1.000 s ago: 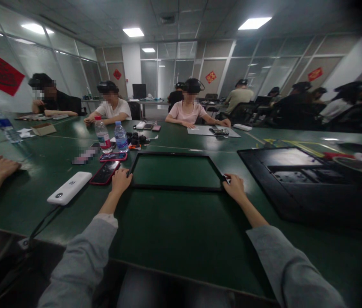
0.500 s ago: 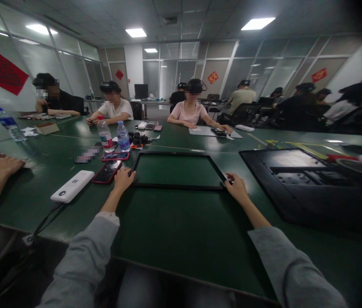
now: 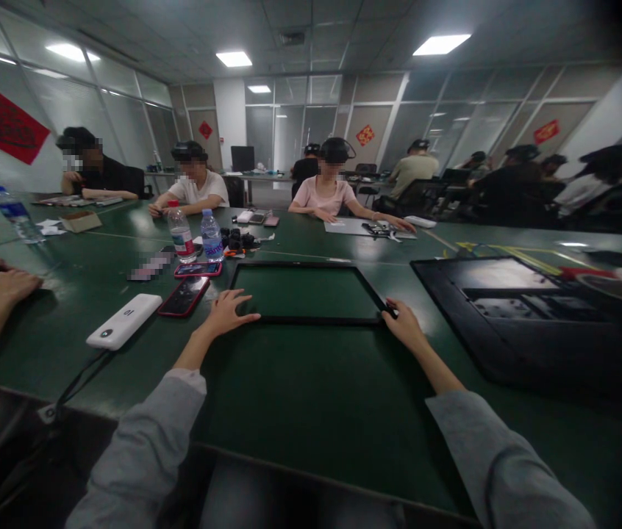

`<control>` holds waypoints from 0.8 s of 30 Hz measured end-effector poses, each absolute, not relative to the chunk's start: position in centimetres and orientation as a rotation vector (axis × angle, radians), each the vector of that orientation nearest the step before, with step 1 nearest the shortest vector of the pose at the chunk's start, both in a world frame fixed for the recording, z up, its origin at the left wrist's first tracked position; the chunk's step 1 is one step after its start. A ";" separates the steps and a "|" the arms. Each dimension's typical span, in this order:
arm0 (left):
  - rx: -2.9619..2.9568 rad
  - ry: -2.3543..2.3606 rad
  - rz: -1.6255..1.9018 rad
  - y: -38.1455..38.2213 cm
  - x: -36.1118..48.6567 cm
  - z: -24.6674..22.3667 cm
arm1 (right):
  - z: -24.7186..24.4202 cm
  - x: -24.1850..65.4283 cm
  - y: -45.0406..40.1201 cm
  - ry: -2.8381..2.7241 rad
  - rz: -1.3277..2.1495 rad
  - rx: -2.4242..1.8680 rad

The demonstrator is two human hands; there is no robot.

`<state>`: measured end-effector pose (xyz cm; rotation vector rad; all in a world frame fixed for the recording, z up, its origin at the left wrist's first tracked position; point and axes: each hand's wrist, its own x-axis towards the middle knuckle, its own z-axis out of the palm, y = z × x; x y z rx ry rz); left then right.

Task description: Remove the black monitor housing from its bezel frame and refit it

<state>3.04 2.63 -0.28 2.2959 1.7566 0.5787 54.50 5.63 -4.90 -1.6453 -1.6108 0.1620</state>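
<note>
Head view: splayed left hand [image 3: 225, 314] at black frame [image 3: 314, 321], right hand [image 3: 404, 323] gripping.

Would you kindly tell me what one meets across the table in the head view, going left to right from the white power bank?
White power bank, nearer red-edged phone, left hand, black rectangular frame, right hand, large black panel.

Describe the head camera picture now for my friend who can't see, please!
A person's right hand grips the right side of a thin black rectangular frame on a green table; the left hand is open at its near left corner. Phones and bottles are on the left, a large black panel on the right, and people sit beyond.
</note>
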 end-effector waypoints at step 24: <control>2.257 1.755 0.736 2.2 3.1 -0.4 | -1.9 56.8 2.6 -1.513 -0.263 -1.839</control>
